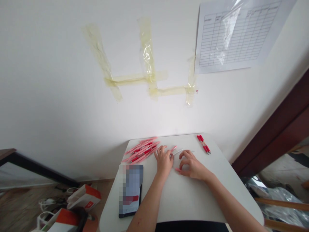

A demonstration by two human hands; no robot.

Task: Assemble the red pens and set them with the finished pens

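The left hand [165, 161] curls by a slim white stick [178, 152] at its two o'clock — whether gripping, impossible to tell! At three, the right hand [193, 166] arches thumb and fingers apart. Pen pile [144, 150] at ten o'clock, two red pens [204, 146] farther out at two.

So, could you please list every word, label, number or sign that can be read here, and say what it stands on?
No text can be read for certain.
Paper sheet: a printed table; its headings are too small and blurred to read.
Farther orange-and-white bag: a small logo, too small to make out.
Phone: screen partly pixelated, unreadable.
Piled pens: no lettering I can make out.
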